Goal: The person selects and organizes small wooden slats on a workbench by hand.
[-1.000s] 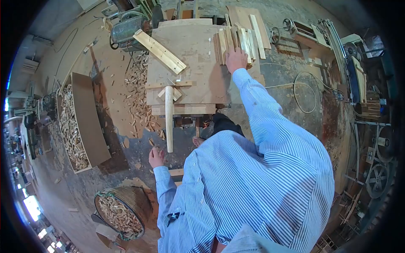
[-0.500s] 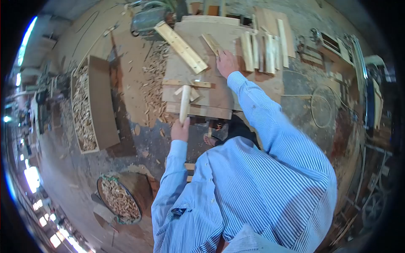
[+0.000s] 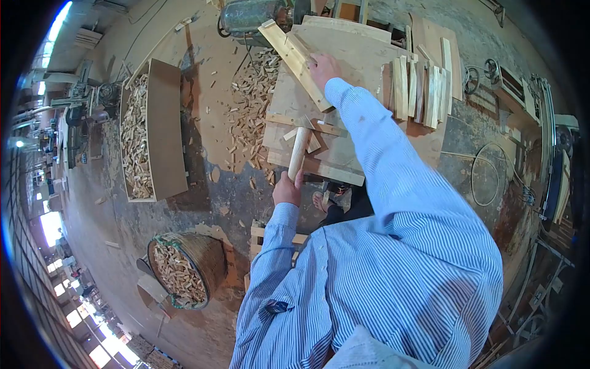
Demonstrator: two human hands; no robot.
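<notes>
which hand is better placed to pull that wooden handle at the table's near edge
Probably left. The left hand already grips the end of the wooden handle; the right hand is stretched far across the table, on a wooden strip.

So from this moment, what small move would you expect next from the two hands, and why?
Probably the right hand slides its wood strip snug against the long guide board. The left hand already grips the wooden lever handle at its near end, and the strip lies beside the guide on the worktable, so seating it looks like the step before any pull.
</notes>
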